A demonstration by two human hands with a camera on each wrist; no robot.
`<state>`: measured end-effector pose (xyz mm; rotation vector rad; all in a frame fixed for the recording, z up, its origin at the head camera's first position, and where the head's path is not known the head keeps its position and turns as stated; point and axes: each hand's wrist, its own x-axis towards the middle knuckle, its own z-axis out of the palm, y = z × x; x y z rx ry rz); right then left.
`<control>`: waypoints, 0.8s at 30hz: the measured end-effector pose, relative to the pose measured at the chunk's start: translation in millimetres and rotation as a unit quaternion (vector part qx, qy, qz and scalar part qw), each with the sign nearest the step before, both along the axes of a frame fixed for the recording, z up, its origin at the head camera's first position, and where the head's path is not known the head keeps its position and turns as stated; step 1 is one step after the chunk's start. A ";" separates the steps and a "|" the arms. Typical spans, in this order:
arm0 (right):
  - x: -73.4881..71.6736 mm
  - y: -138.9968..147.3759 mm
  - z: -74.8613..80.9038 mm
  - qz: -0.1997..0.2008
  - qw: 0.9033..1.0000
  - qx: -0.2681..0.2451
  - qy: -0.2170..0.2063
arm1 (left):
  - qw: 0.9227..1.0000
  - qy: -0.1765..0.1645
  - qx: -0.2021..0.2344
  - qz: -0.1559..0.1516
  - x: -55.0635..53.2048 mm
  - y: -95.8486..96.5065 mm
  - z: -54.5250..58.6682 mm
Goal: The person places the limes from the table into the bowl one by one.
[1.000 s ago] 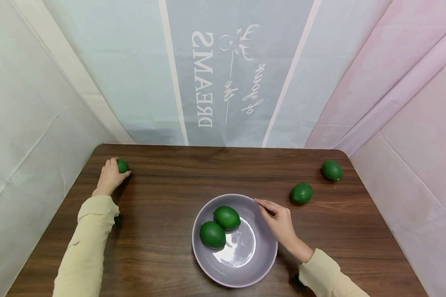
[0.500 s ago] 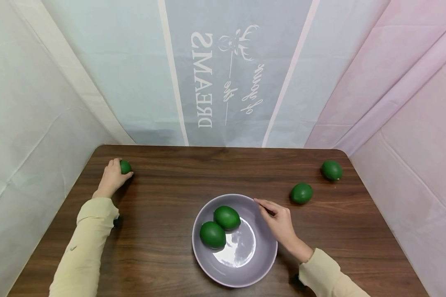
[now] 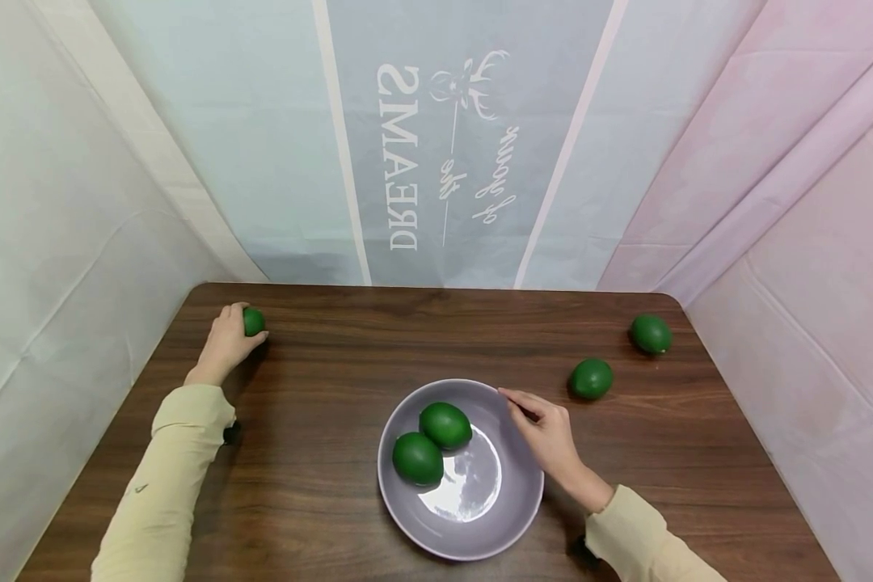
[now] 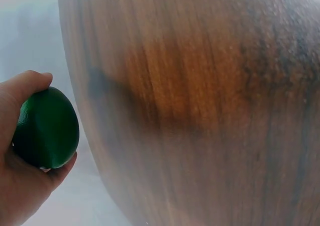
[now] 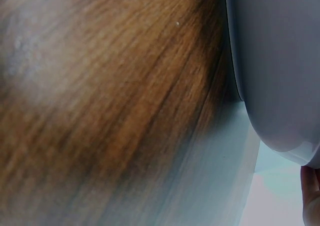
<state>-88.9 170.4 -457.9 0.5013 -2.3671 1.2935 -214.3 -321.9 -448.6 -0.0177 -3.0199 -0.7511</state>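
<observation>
At the table's far left corner, my left hand grips a green lime, thumb on one side and fingers on the other. The left wrist view shows the same lime held between thumb and fingers. A grey-purple bowl stands near the front middle, with two limes lying together in its left part. My right hand pinches the bowl's rim at its upper right. In the right wrist view the bowl's outer wall fills the right side, with only fingertips showing at the rim.
Two more limes lie on the right of the brown wooden table, one nearer and one farther lime by the back right corner. A printed cloth hangs behind the table, and pale cloth walls flank both sides.
My left hand has shifted slightly to the right along the back of the table, with the lime in its grip. The right hand and the bowl have stayed in place.
</observation>
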 end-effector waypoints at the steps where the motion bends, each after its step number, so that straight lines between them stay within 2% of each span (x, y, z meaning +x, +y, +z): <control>1: -0.1 0.1 0.1 0.000 1.000 -0.001 -0.001 | 1.000 0.000 0.000 -0.001 -0.2 0.3 0.4; 9: 0.0 -1.9 3.0 -0.004 1.000 0.003 0.008 | 1.000 0.007 0.000 -0.011 -0.8 4.7 3.9; 17: 11.3 -13.7 33.6 -0.012 1.000 0.008 0.012 | 1.000 0.010 0.001 -0.015 0.7 9.4 7.3; 24: 12.7 -15.4 36.2 -0.015 1.000 0.002 0.008 | 1.000 0.006 0.002 -0.012 2.6 11.1 9.4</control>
